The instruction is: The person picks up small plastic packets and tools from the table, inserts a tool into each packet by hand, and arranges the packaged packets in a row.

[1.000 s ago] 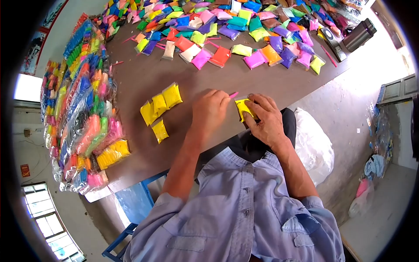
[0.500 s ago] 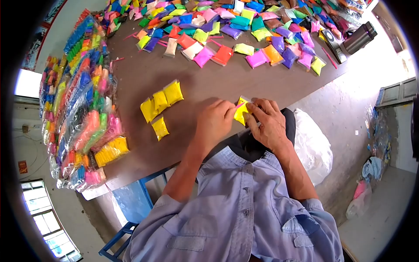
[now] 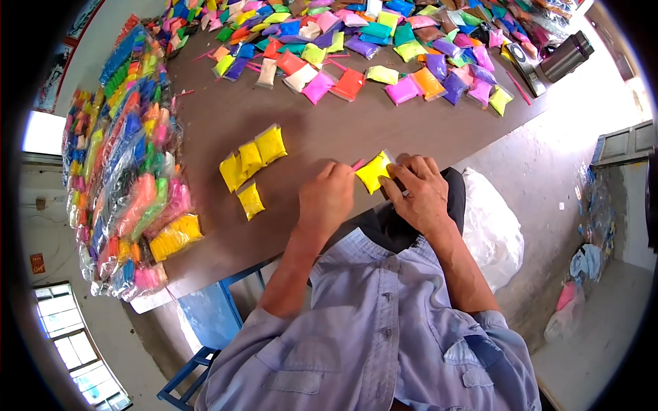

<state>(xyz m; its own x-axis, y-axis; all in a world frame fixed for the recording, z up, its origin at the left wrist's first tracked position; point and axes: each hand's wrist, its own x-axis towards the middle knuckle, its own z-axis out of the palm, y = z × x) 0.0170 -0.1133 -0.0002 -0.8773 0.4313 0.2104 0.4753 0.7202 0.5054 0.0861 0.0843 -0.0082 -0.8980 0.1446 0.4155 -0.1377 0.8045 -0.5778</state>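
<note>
A small clear bag filled with yellow material [image 3: 373,172] lies at the table's near edge. My right hand [image 3: 423,194] pinches its right side between thumb and fingers. Just left of the bag, my left hand [image 3: 326,198] is closed around a thin pink stick [image 3: 358,164], whose tip pokes out close to the bag's upper left corner. Most of the stick is hidden by the fingers. Farther left, several more yellow bags [image 3: 251,158] rest in an overlapping row, with a single yellow bag [image 3: 251,201] below them.
Colourful filled bags [image 3: 349,44] cover the far side of the brown table [image 3: 315,130]. Plastic-wrapped bundles [image 3: 130,171] are heaped on the left. A dark metal flask [image 3: 566,57] is at the far right. A white plastic bag [image 3: 490,229] hangs beside my right arm; a blue chair [image 3: 205,318] stands lower left.
My left hand has drawn left, away from the yellow bag. The pink stick, earlier across the bag, now sits off its left edge. More of the bag's face shows.
</note>
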